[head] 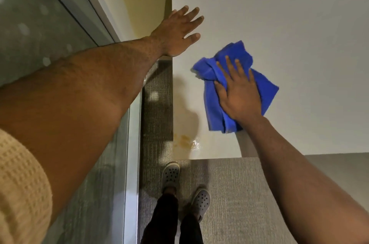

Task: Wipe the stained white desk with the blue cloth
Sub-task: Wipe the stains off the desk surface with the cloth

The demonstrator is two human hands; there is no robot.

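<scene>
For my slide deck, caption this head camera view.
Right hand presses blue cloth on white desk, left hand braced flat; yellowish stain unwiped.

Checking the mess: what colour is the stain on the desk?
Yellowish-orange stain near the desk's front-left corner; head view.

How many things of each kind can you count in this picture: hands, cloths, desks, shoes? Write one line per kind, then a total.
Hands: 2, the left hand flat on the desk, the right hand pressing the cloth
Blue cloth: 1
White desk: 1
Grey shoes: 2, the left shoe and the right shoe
Total: 6
</scene>
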